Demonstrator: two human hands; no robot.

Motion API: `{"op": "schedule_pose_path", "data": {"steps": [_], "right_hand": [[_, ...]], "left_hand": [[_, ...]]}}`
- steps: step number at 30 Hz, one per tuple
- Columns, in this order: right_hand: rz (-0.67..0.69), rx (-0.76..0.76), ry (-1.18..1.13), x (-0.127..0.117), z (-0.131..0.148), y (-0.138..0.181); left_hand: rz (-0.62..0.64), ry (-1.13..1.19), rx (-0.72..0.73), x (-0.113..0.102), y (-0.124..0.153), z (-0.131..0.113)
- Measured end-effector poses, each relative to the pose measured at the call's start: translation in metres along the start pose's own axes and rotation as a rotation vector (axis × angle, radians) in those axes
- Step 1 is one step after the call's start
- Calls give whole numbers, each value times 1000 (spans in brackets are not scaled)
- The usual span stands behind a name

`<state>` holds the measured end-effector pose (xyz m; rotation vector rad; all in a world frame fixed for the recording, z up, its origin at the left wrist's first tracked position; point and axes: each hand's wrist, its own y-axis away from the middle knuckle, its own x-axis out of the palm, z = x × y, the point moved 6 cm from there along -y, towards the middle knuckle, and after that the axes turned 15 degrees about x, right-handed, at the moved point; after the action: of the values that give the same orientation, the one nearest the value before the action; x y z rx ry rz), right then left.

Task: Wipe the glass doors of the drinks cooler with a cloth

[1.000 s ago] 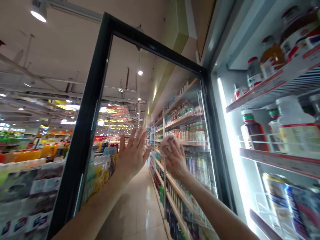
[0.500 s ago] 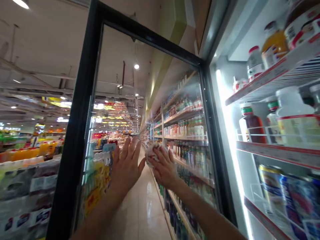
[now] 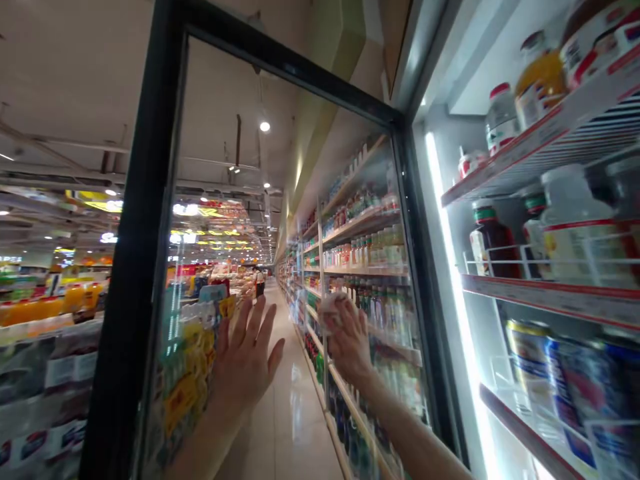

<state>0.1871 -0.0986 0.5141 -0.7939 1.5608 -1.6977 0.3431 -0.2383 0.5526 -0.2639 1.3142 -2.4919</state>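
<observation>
A glass cooler door (image 3: pixel 220 113) with a black frame stands swung open in front of me. My left hand (image 3: pixel 245 357) lies against the pane with its fingers spread and nothing in it. To its right, my right hand (image 3: pixel 350 343) presses a crumpled whitish cloth (image 3: pixel 331 313) to the glass. The fingers of that hand bend over the cloth and hide part of it. Motion blurs the cloth a little.
On the right, the lit cooler's shelves (image 3: pixel 545 288) hold bottles and cans (image 3: pixel 530 360). Through the glass I see a tiled aisle floor (image 3: pixel 290 413) beside long drink shelves. Wrapped bottle packs (image 3: pixel 65 370) are stacked at the left. A person (image 3: pixel 259 281) stands far down the aisle.
My right hand has slid the cloth to the right across the pane, away from my left hand. The left hand stays spread on the glass; the whole view has shifted slightly.
</observation>
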Motion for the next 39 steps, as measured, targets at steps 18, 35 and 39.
{"op": "schedule_pose_path", "data": {"steps": [18,35,39], "right_hand": [[-245,451,5,-26,-48,3],[-50,255,-40,-10,5,101],[148,-27,-97,-3,34,135]], "left_hand": [[24,27,-33,-13,33,-27],[49,156,-124,-19,97,-48],[17,178,-112,-20,95,-47]]}}
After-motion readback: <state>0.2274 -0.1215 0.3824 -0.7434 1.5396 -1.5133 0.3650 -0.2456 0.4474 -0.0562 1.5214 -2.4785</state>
